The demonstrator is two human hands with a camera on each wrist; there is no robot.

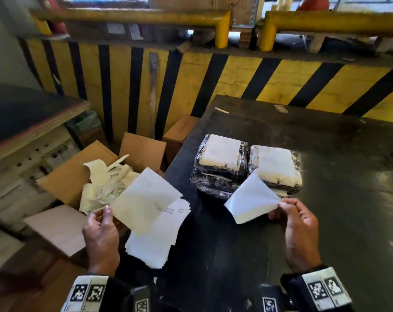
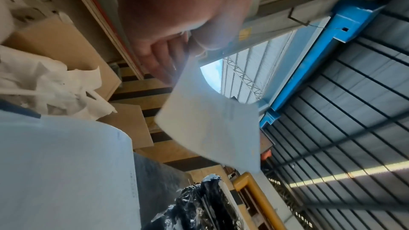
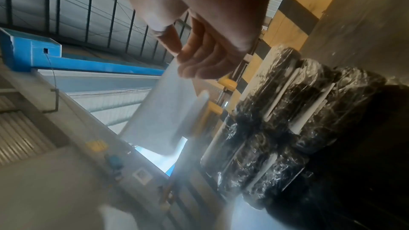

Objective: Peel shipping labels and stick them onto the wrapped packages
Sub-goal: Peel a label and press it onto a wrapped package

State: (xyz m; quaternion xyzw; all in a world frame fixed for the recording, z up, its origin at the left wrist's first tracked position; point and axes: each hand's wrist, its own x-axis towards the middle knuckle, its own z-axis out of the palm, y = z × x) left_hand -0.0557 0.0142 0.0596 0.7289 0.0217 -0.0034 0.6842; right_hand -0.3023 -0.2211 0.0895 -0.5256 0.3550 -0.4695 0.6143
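My left hand (image 1: 102, 218) pinches a corner of a cream backing sheet (image 1: 143, 199), held up over the table's left edge; the left wrist view shows that backing sheet (image 2: 210, 125) hanging from my left hand (image 2: 175, 48). My right hand (image 1: 290, 212) pinches the corner of a peeled white label (image 1: 251, 199), just in front of the wrapped packages (image 1: 245, 167). In the right wrist view the label (image 3: 161, 111) hangs from my right hand (image 3: 194, 55) beside the packages (image 3: 287, 111). Two stacks of black shrink-wrapped packages stand side by side, each topped with a white label.
A pile of unpeeled labels (image 1: 157, 237) lies at the dark table's (image 1: 326, 176) left front corner. Left of the table an open cardboard box (image 1: 78, 176) holds crumpled backing paper. A yellow-and-black striped wall (image 1: 236, 77) stands behind.
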